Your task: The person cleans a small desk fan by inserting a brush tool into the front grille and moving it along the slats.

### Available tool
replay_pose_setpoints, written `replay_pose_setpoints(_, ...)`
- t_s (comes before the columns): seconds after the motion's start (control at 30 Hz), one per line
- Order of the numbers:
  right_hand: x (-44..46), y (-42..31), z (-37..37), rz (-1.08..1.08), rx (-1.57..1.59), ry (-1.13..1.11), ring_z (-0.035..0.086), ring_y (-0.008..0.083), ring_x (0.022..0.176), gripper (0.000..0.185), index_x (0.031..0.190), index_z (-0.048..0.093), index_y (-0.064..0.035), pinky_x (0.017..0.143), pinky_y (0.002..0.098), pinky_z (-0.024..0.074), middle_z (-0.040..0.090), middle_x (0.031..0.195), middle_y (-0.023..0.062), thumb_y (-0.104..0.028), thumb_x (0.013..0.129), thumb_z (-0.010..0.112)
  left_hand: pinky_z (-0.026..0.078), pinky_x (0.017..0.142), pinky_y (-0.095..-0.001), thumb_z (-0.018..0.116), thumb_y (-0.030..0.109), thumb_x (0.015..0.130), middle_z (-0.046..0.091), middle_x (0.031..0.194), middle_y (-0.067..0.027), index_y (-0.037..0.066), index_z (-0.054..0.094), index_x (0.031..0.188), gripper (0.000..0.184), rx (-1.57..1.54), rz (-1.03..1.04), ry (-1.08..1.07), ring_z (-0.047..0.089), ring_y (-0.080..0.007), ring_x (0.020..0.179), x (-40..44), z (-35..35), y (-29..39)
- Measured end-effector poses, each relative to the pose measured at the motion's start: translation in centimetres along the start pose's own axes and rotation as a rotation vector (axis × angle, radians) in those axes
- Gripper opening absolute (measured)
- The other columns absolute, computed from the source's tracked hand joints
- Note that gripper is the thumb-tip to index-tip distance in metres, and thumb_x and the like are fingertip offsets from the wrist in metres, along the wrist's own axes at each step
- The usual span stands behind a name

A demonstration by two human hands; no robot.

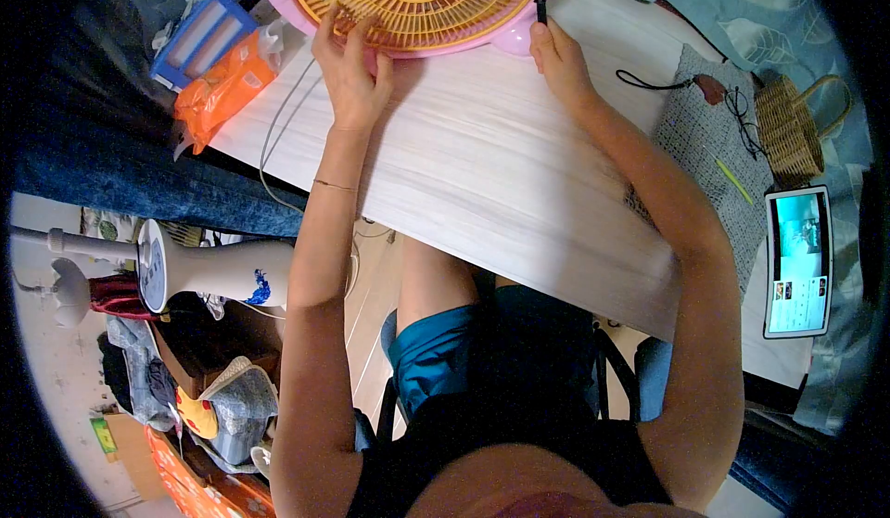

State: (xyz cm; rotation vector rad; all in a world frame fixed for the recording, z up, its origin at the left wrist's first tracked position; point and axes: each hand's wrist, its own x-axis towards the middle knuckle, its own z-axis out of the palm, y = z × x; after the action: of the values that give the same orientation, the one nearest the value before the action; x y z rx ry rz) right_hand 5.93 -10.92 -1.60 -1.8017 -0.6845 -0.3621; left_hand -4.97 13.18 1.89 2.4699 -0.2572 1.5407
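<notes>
A pink fan (306, 10) with a yellow round grille (399, 28) lies at the top of the view on the desk, its upper part cut off by the frame. My left hand (357, 71) grips its near edge, fingers over the grille and thumb by the pink rim. My right hand (559, 62) is closed around a black-handled screwdriver (541, 6), held upright in view beside the fan's right rim. Its metal shaft runs up out of the frame, so the tip is hidden.
The pale wood-grain desk (482, 156) carries an orange packet (227, 87) and a blue-framed box (204, 38) at left. At right are a grey woven mat (695, 128), glasses (742, 121), a wicker basket (788, 133) and a lit tablet (799, 258). A cable (264, 156) hangs off the left edge.
</notes>
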Motion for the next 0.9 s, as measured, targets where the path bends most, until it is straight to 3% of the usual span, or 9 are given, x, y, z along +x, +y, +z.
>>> replay_pose_setpoints(0.07,-0.1,0.5,0.4,-0.09,0.052,-0.033,0.035,0.0077,0.045,0.028,0.08,0.046,-0.0065,0.043,0.0239,0.031,0.038,0.053,-0.0022,-0.03,0.092,0.037,0.028,0.097,-0.0415,0.054,0.004,0.066,0.032,0.124,-0.0232,0.004,0.044,0.116,0.051,-0.012,0.024,-0.004,0.032,-0.0379,0.113,0.0,0.2,-0.3)
replay_pose_setpoints(0.17,-0.4,-0.1,0.3,-0.059,0.008,-0.17,0.038,0.0106,0.046,0.026,0.08,0.046,-0.0055,0.044,0.0272,0.033,0.039,0.053,0.0,-0.028,0.092,0.039,0.027,0.097,-0.0415,0.054,0.004,0.066,0.032,0.125,-0.0234,0.003,0.038,0.122,0.058,-0.129,-0.009,0.04,0.033,-0.0376,0.113,0.2,0.3,-0.2)
replay_pose_setpoints(0.27,-0.7,-1.3,-0.2,0.005,-0.232,-0.262,0.054,0.0345,0.06,0.025,0.092,0.051,-0.0034,0.054,0.0424,0.0412,0.056,0.07,0.0177,-0.027,0.087,0.046,0.029,0.096,-0.0417,0.054,0.004,0.066,0.036,0.12,-0.0238,0.002,0.032,0.126,0.064,-0.099,-0.022,0.03,0.035,-0.0372,0.111,0.2,0.3,-0.1)
replay_pose_setpoints(0.37,-1.1,-1.2,0.2,-0.215,-0.297,-0.28,0.054,0.0368,0.062,0.027,0.096,0.052,-0.0041,0.055,0.0439,0.0416,0.056,0.073,0.0185,-0.029,0.087,0.046,0.03,0.095,-0.0417,0.054,0.004,0.066,0.036,0.117,-0.0234,0.003,0.032,0.127,0.064,-0.16,-0.107,-0.012,0.036,-0.037,0.109,-0.1,0.5,-0.1)
replay_pose_setpoints(0.47,-1.0,-1.3,0.2,-0.212,-0.302,-0.262,0.054,0.0372,0.061,0.026,0.097,0.051,-0.004,0.055,0.0432,0.042,0.056,0.07,0.0185,-0.028,0.088,0.043,0.032,0.093,-0.0419,0.054,0.004,0.066,0.036,0.115,-0.0226,0.004,0.037,0.125,0.061,-0.162,-0.14,-0.065,0.036,-0.0373,0.109,-0.2,0.4,-0.2)
replay_pose_setpoints(0.57,-0.7,-1.2,0.1,-0.151,-0.157,0.003,0.053,0.0332,0.06,0.026,0.096,0.049,-0.0033,0.057,0.0406,0.0425,0.054,0.066,0.0166,-0.027,0.088,0.042,0.031,0.094,-0.0419,0.054,0.004,0.067,0.033,0.119,-0.0228,0.006,0.043,0.12,0.055,-0.071,-0.097,-0.029,0.034,-0.0384,0.11,-0.2,0.1,0.0)
replay_pose_setpoints(0.67,0.0,-0.5,-0.5,0.044,-0.005,0.023,0.052,0.0274,0.06,0.026,0.094,0.049,-0.0025,0.059,0.0381,0.0422,0.051,0.063,0.0137,-0.027,0.088,0.043,0.03,0.095,-0.0421,0.054,0.004,0.067,0.031,0.122,-0.0224,0.008,0.047,0.116,0.05,0.0,-0.023,-0.023,0.032,-0.0396,0.111,-0.1,0.0,0.0)
replay_pose_setpoints(0.77,0.0,0.2,-0.5,0.053,-0.008,-0.071,0.05,0.0229,0.058,0.026,0.092,0.049,-0.0024,0.058,0.0369,0.0416,0.049,0.062,0.0115,-0.027,0.088,0.042,0.029,0.095,-0.0421,0.054,0.003,0.067,0.032,0.123,-0.0218,0.005,0.045,0.115,0.049,-0.01,0.001,-0.049,0.033,-0.0385,0.111,0.0,0.1,0.3)
replay_pose_setpoints(0.9,-0.3,-0.2,-0.2,-0.004,-0.093,-0.176,0.053,0.0295,0.059,0.027,0.089,0.05,-0.0022,0.057,0.0401,0.042,0.052,0.064,0.0154,-0.029,0.088,0.044,0.029,0.095,-0.0418,0.053,0.004,0.067,0.036,0.121,-0.0219,0.001,0.039,0.119,0.055,-0.121,-0.027,0.019,0.034,-0.0367,0.111,0.1,0.4,-0.1)
